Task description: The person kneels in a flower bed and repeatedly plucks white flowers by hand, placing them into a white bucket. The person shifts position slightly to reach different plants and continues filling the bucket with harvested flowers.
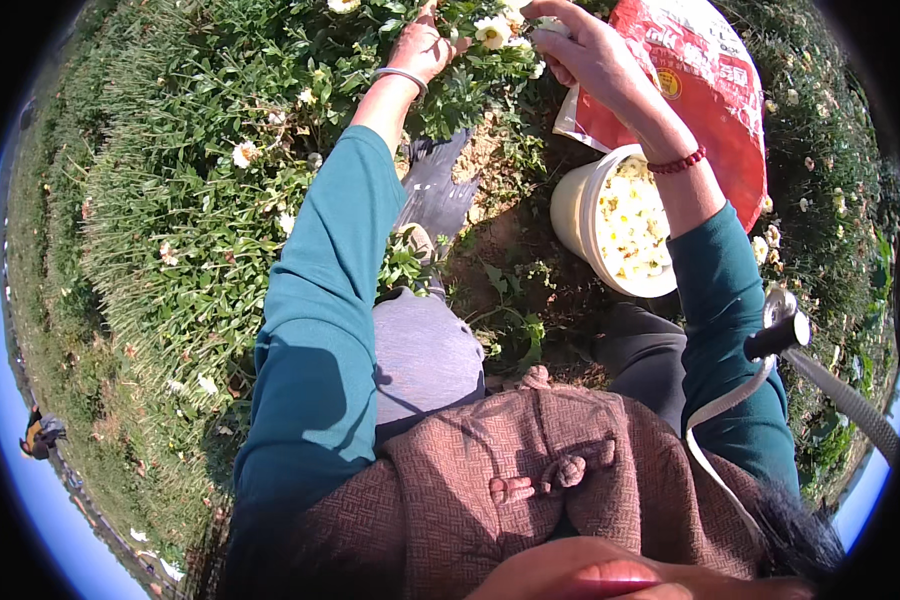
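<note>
At the top edge, my left hand reaches into a leafy bush with white flowers. Its fingertips are partly cut off by the frame, so what they grip is unclear. My right hand has a white flower between thumb and forefinger, close beside a cluster of open white blooms. Below my right forearm a white plastic bucket leans on its side, its mouth tipped towards me. Many cream-white flower heads with yellow centres lie inside it.
A red and white printed sack lies behind the bucket. Black plastic film and bare soil run between the plants. Dense flowering rows stand left and right. Far left, another person is in the field. A pale strap hangs at my right.
</note>
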`<act>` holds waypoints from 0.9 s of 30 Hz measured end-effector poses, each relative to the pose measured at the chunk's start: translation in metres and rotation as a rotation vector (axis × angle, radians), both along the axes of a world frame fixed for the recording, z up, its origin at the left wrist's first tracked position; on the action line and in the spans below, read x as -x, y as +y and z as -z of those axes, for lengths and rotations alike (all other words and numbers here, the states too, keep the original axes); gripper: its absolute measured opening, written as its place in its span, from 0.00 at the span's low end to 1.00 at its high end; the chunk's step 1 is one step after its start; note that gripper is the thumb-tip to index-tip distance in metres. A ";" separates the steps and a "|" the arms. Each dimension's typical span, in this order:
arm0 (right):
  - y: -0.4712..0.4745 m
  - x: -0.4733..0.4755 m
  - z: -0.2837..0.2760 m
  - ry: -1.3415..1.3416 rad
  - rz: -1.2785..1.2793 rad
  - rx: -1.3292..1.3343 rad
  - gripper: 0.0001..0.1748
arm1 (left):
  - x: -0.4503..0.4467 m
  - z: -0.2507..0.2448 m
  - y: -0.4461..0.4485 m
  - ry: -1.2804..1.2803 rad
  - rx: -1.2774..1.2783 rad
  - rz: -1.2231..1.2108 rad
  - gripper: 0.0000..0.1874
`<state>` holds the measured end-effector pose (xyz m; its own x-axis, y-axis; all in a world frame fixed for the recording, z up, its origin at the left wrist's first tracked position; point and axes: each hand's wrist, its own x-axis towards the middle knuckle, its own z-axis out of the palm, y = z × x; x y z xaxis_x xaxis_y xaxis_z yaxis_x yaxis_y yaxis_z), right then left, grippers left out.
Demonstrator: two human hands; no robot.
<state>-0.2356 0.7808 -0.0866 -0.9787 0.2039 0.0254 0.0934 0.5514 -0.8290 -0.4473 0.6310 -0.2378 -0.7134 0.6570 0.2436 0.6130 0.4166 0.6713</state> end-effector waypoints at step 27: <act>-0.015 -0.117 0.001 -0.192 -0.084 0.212 0.13 | -0.041 0.018 -0.021 -0.336 -0.175 0.072 0.23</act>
<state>-0.1189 0.7662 -0.0878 -0.9752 0.1028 -0.1959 0.2205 0.3804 -0.8981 -0.4064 0.6103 -0.2557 -0.7264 0.6773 0.1169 0.3701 0.2421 0.8969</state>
